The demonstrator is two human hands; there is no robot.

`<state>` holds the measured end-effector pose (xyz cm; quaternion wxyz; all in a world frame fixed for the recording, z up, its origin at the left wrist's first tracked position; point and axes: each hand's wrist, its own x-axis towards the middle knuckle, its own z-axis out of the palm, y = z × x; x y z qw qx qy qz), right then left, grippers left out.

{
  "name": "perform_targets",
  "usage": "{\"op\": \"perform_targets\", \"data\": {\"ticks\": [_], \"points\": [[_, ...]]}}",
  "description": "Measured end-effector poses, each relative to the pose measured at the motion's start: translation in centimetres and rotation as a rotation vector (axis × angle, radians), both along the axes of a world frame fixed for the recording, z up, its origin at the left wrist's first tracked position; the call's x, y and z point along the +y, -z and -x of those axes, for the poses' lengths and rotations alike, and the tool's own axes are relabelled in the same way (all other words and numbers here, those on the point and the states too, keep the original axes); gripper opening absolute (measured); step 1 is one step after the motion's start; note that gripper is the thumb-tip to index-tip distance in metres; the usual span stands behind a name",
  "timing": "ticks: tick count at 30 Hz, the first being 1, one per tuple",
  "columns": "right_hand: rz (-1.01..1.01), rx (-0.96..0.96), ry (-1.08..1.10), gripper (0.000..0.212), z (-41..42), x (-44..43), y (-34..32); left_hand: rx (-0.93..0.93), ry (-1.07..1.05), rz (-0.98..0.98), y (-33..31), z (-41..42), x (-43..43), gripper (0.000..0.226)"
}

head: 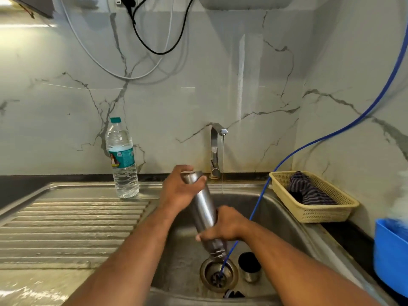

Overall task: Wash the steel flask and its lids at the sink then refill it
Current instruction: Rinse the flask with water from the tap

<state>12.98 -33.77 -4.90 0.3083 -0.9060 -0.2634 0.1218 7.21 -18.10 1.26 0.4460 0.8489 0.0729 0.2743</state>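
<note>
Hands, left [178,189] and right [225,226], grip tilted flask [203,207] over sink [180,262]

No wording is legible. The teal label [123,158] on the plastic water bottle [125,180] carries a small square code. Its print is too blurred to read.

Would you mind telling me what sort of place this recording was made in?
Most likely a home kitchen: a steel sink with a ribbed drainboard, a tap running against a marble-look wall, and a basket beside it.
</note>
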Motion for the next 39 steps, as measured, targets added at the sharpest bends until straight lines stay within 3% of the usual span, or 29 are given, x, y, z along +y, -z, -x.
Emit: {"op": "perform_targets", "data": {"ticks": [1,3,5,9,11,13,16,19,22,30,39], "points": [[0.031,-0.065,0.019,0.082,-0.5,-0.4,-0.3,0.023,-0.018,0.030,-0.1,0.2,1.0,0.056],[-0.161,-0.148,0.028,0.081,-0.8,-0.2,-1.4,-0.112,0.005,0.053,-2.2,0.9,2.3,0.058],[-0.290,-0.080,-0.035,0.084,0.0,0.9,-1.8,-0.194,0.087,0.073,-3.5,1.5,2.3,0.071],[0.029,0.006,-0.081,0.093,0.6,1.4,0.6,0.088,0.154,0.091,-0.3,2.1,1.6,0.104],[0.002,0.023,-0.066,0.090,0.4,0.9,0.4,0.115,0.173,0.236,0.5,2.2,2.5,0.115],[-0.202,0.025,-0.045,0.079,0.9,1.2,-0.6,0.084,0.240,0.354,0.4,2.2,3.0,0.107],[-0.436,0.149,-0.106,0.063,2.0,2.9,-1.0,0.123,0.287,0.222,0.1,2.4,2.5,0.072],[-0.263,0.125,-0.217,0.084,2.6,3.1,-0.9,0.066,0.134,0.055,-0.8,2.6,3.2,0.053],[-0.079,0.061,-0.249,0.103,2.2,2.7,-0.7,0.029,-0.045,-0.007,-2.0,3.1,5.5,0.058],[-0.055,-0.020,-0.269,0.079,1.9,3.0,-0.4,-0.089,-0.430,-0.010,-4.2,5.1,15.6,0.071],[-0.069,-0.060,-0.260,0.069,1.5,3.1,-0.2,-0.139,-0.513,0.063,-1.4,5.0,19.4,0.076]]}}
